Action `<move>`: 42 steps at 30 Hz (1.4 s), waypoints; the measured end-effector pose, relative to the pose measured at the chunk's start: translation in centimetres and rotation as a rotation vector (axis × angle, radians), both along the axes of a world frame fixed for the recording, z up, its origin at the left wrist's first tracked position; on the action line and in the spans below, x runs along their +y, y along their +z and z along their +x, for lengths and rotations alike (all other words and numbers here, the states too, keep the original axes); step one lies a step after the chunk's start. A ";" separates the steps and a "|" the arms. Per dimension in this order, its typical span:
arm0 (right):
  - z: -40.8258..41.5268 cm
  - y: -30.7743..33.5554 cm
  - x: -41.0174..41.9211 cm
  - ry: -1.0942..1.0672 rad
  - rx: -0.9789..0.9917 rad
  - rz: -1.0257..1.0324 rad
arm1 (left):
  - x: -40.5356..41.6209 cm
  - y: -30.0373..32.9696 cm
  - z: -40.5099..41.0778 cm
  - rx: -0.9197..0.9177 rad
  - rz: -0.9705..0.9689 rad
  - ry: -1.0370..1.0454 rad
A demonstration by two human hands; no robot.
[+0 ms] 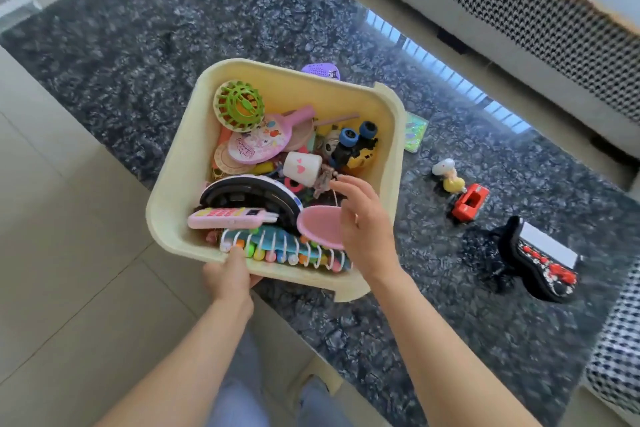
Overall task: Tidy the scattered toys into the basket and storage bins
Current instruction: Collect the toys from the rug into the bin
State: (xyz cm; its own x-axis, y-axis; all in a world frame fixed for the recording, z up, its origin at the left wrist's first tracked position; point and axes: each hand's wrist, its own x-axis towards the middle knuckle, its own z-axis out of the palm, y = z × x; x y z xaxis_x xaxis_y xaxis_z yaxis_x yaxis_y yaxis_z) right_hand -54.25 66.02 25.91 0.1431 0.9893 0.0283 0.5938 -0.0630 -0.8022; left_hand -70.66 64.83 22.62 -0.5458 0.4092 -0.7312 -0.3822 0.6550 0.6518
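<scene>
A pale yellow storage bin (pixel 180 163) rests on the edge of a dark marble table, full of toys: a green wheel (pixel 239 106), pink paddles (pixel 258 146), a blue-wheeled toy car (pixel 353 146), a pink toy phone (pixel 228 217) and a colourful xylophone (pixel 287 250). My left hand (pixel 230 276) grips the bin's near rim, thumb inside. My right hand (pixel 363 218) hovers over the bin's right side with relaxed fingers, by a pink oval lid (pixel 320 225), holding nothing I can see. Loose on the table lie a small figure (pixel 448 175), a red toy (pixel 471 203) and a black-and-red controller (pixel 543 263).
A purple toy (pixel 320 70) peeks out behind the bin, and a green card (pixel 415 132) lies to its right. A houndstooth sofa (pixel 519 10) runs along the far side. Pale floor tiles (pixel 69 253) lie to the left; my legs are below.
</scene>
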 end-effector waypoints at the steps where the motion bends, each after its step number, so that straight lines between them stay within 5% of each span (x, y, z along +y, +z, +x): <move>1: 1.7 0.1 -0.4 -0.090 -0.031 0.011 | 0.2 0.0 -0.1 0.014 -0.004 0.022; 9: 18.0 -2.5 -6.4 -0.565 -0.445 -0.361 | 0.8 -3.9 -0.2 0.037 -0.014 0.074; 13: 24.2 -4.2 -8.4 -0.511 -0.693 -0.757 | 1.4 -8.9 -2.7 0.008 -0.007 0.047; 17: 27.0 -5.7 -7.9 -0.368 -0.745 -0.922 | 1.2 -5.4 -1.3 0.075 -0.004 0.010; 28: 23.0 -3.6 -6.2 -0.262 -0.749 -0.749 | 0.5 -2.9 0.9 0.101 -0.007 0.067; 33: 15.2 3.2 -3.3 -0.427 -0.459 -0.136 | 0.2 -0.6 1.9 0.124 -0.018 0.081; 37: 7.7 7.8 0.6 -0.190 -0.407 0.282 | 0.0 0.2 1.9 0.122 -0.067 0.056; 42: 0.0 4.8 6.7 0.181 -0.560 0.117 | 0.0 0.3 1.4 0.072 -0.077 0.022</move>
State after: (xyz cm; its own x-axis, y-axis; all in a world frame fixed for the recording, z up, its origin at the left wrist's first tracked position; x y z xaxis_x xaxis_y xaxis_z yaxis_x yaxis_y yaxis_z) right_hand -54.26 72.69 30.70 -0.0956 0.9823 0.1609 0.9212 0.1485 -0.3596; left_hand -69.23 64.81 22.87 -0.6062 0.3407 -0.7186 -0.3513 0.6959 0.6263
